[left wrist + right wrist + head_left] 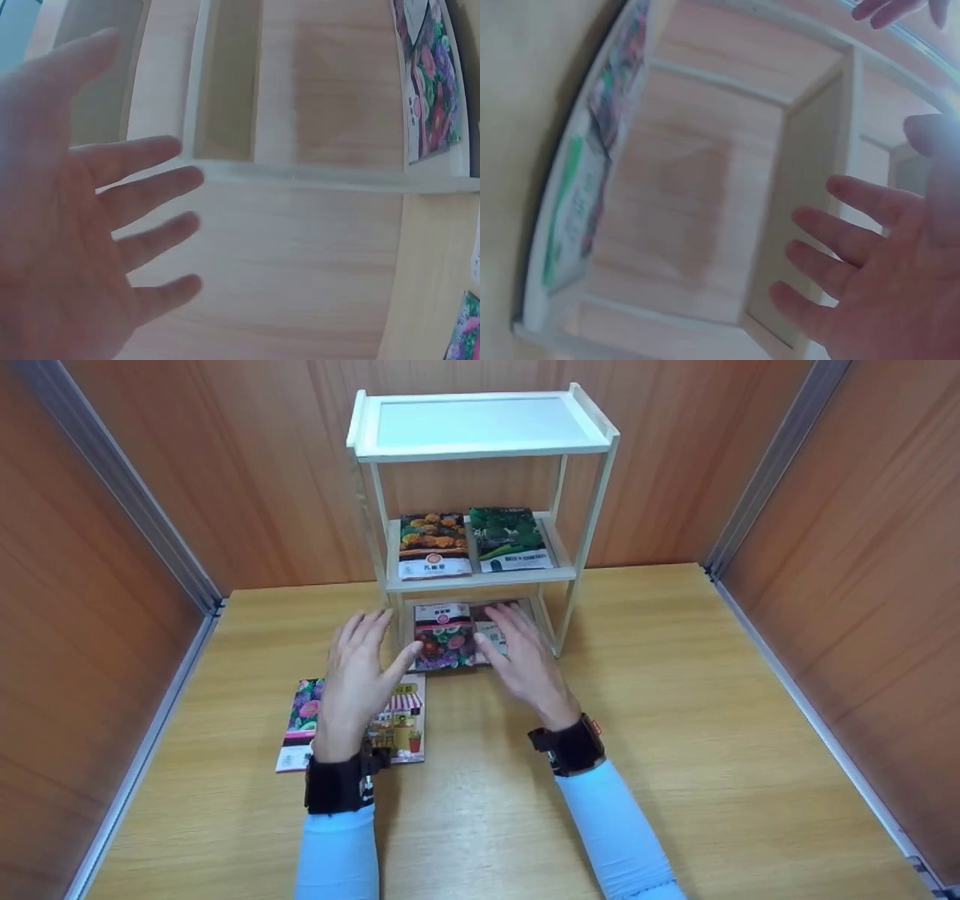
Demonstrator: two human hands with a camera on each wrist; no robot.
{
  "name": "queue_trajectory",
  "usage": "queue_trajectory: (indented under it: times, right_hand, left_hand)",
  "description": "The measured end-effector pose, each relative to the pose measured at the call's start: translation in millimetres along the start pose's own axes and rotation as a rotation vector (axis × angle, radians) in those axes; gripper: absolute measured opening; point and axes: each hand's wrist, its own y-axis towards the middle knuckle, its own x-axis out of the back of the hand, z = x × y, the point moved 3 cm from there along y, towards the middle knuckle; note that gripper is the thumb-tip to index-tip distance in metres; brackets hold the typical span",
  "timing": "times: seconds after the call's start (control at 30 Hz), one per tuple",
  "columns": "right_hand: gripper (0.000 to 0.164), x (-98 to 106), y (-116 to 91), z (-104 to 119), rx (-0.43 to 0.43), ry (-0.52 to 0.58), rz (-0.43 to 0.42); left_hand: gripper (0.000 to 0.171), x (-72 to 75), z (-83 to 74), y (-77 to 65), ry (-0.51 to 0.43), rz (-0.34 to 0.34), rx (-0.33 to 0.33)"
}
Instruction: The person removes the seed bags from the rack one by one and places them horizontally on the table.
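My left hand (356, 679) hovers with spread fingers over two seed packets on the table, left of the shelf's foot. One is a pink-and-purple flower packet (307, 709); the other shows a shop front with a striped awning (405, 727). Its palm and separated fingers show bare in the left wrist view. My right hand (525, 664) is held before the lower shelf, fingers extended, overlapping a pale packet (491, 639) there. Beside that packet lies a flower packet (444, 637) with a dark band. Nothing is in the right palm in its wrist view.
A small white three-tier shelf (484, 451) stands against the wooden back wall. Its middle tier carries an orange flower packet (433, 546) and a green leafy packet (511, 540). Wooden side panels (847, 540) with metal edges enclose the table (675, 697).
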Motion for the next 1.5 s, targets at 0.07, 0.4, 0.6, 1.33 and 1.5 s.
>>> queue_trajectory:
  times: [0.07, 0.4, 0.6, 1.33, 1.5]
  right_hand:
    - [0.061, 7, -2, 1, 0.018, -0.018, -0.003]
    - [0.065, 38, 7, 11, 0.025, -0.015, 0.032]
    - [0.065, 53, 32, 20, -0.018, 0.002, 0.076]
    - [0.06, 55, 138, 30, -0.07, 0.055, 0.264]
    - [0.053, 56, 147, 28, -0.146, 0.134, 0.243]
  left_hand:
    - [0.082, -0.7, -6.3, -0.8, 0.027, -0.025, -0.032]
    - [0.072, -9.3, -39.7, 14.4, 0.048, -0.1, -0.163]
    - [0.078, -10.6, -54.3, 49.5, 0.14, -0.009, -0.178]
    - [0.083, -2.9, -53.5, 142.5, -0.12, 0.206, 0.213]
    - [0.043, -3.6, -52.1, 147.7, -0.263, 0.141, 0.272]
